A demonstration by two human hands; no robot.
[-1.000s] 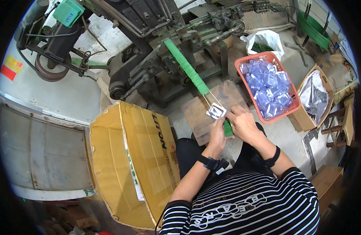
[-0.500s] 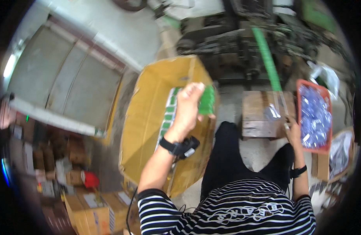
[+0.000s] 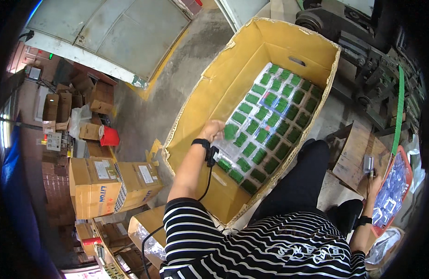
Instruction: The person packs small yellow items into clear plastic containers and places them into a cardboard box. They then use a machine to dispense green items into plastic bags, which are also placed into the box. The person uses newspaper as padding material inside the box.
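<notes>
Head view: green bundle just right of the left fingers

The left hand [image 3: 213, 130] reaches over the near left wall of the yellow carton [image 3: 206, 103], its fingers closed on the left edge of a green bundle [image 3: 230, 131]. That bundle lies to the right of the fingertips, at the left side of the laid rows of green bundles [image 3: 261, 113]; it looks nearly as broad as long, so I cannot tell its long axis. The rows themselves slant from upper left to lower right. The left hand is much the nearer. Well apart to the right, the right hand [image 3: 373, 185] has bent fingers just below a shiny clear piece [image 3: 368, 164]; whether they grip anything, I cannot tell. The red basket [image 3: 409, 179] stands just beyond, on its right.
</notes>
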